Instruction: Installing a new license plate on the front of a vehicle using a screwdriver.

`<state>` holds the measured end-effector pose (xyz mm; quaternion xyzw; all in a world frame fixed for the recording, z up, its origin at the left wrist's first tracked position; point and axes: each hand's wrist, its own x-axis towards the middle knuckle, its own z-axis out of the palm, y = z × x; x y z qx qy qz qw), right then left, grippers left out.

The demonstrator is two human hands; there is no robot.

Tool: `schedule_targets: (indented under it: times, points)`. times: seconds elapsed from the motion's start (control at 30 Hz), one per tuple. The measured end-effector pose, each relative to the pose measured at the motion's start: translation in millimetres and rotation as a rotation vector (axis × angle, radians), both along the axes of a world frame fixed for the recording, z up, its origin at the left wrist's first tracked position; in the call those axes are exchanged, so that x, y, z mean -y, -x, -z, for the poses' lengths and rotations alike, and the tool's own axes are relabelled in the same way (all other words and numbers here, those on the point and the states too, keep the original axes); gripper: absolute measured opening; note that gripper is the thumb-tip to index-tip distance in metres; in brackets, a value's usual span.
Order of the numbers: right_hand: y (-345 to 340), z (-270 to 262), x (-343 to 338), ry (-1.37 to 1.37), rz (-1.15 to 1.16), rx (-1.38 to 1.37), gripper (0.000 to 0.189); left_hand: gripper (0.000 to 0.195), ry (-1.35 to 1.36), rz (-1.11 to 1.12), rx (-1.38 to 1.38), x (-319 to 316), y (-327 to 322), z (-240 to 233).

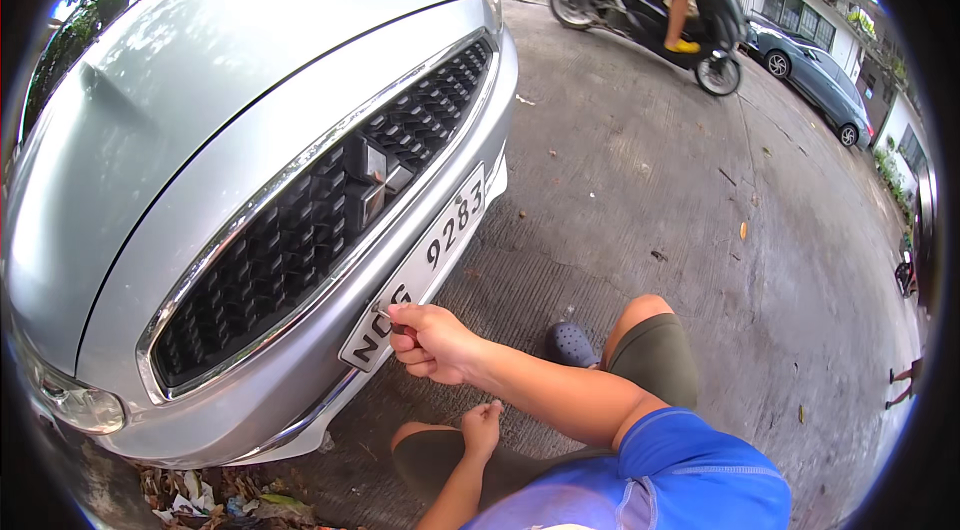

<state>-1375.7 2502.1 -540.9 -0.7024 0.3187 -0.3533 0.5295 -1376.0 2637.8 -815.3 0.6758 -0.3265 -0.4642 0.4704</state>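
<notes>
My right hand (431, 344) grips the dark red handle of a screwdriver (403, 332). The screwdriver's shaft points at the upper left corner of a white licence plate (442, 260), by a fastening point. The plate bears characters and sits on the front bumper (315, 339) of a silver car. Resting low near my left knee, my left hand (481, 426) has its thumb and fingers drawn together. Whether anything small is between those fingertips is too small to tell. Above the plate is the black grille (262, 282) with a Mitsubishi badge (379, 181).
A rider on a black scooter (645, 12) is on the street, and a blue-grey car (814, 80) stands by the far buildings. Dry leaves and litter (225, 500) lie under the bumper's near end. My clog-clad foot (571, 344) is on the concrete (637, 185).
</notes>
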Motion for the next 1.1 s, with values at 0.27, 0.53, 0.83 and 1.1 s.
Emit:
schedule_targets:
  times: [0.27, 0.53, 0.83, 1.1]
  points:
    - [-3, 2, 5, 0.653, 0.091, -0.117, 0.020, 0.032, -0.002, 0.103, -0.091, 18, -3, 3]
    - [0, -2, 8, 0.101, 0.012, -0.006, 0.028, 0.030, -0.022, 0.137, -0.050, 21, 3, -4]
    - [-6, -11, -3, -1.217, -0.165, 0.630, 0.017, 0.027, -0.069, 0.086, -0.041, 16, 5, -28]
    - [-14, 22, 7, -0.221, 0.084, 0.345, 0.016, 0.028, -0.117, 0.102, -0.050, 10, 3, -32]
